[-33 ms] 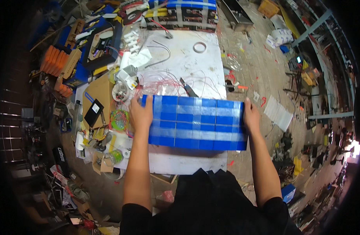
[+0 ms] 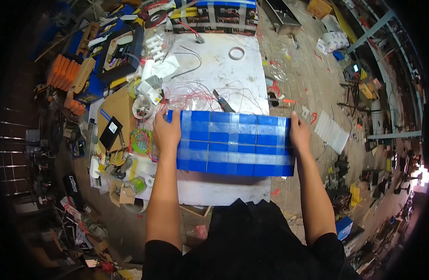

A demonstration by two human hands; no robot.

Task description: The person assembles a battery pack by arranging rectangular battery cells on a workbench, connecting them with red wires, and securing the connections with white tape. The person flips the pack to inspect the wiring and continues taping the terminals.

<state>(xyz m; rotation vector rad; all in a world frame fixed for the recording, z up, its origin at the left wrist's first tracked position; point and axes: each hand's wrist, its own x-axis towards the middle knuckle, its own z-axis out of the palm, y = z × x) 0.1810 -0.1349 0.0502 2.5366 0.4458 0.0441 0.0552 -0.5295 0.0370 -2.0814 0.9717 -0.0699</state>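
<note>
Left hand (image 2: 167, 133) and right hand (image 2: 299, 134) clamping opposite ends of blue cell pack (image 2: 233, 143), keeping it level over white board (image 2: 224, 70)

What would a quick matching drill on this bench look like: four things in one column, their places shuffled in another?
Things:
1. large blue block of taped cells
2. white tape ring
3. small black flat box
4. stack of orange pieces

Places:
A. far left edge of the clutter
B. on brown cardboard, left of the left hand
C. far part of the white sheet
D. between both hands, right hand on its right end

Pairs: 1-D, 2-C, 3-B, 4-A
</note>
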